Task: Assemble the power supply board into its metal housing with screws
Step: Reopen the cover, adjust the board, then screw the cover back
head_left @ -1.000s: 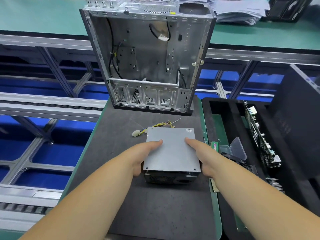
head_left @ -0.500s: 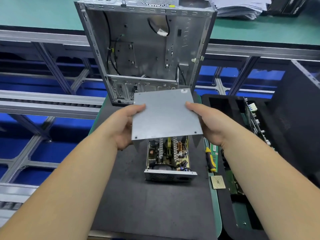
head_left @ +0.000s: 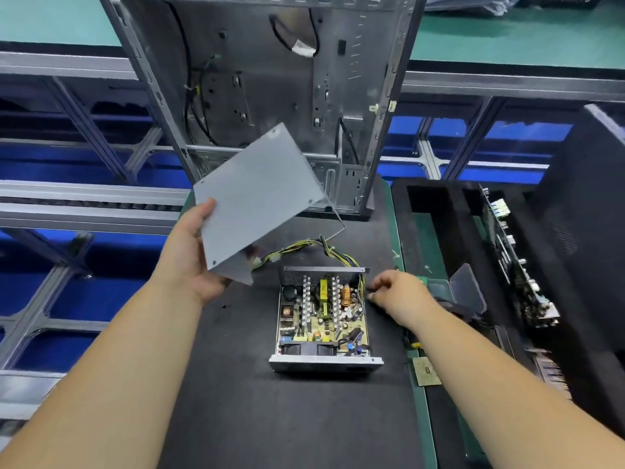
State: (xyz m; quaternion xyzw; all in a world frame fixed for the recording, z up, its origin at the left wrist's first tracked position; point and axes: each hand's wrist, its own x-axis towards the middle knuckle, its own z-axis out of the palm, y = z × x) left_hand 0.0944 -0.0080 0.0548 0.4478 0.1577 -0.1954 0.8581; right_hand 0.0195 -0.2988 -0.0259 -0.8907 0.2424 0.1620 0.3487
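The grey housing cover [head_left: 257, 194] is gripped aloft by the left hand [head_left: 189, 258], at ten o'clock of the exposed power supply board [head_left: 323, 313]; the right hand [head_left: 399, 292], fingers loosely curled and empty, rests beside it. Screwing judged next.

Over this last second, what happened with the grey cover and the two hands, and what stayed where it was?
The grey cover was lifted off the power supply by both hands and swung up to the left. The right hand let go of it and dropped beside the open unit's right wall, fingers curled; the left hand alone now holds the tilted cover. The power supply, black mat and computer case stayed put.
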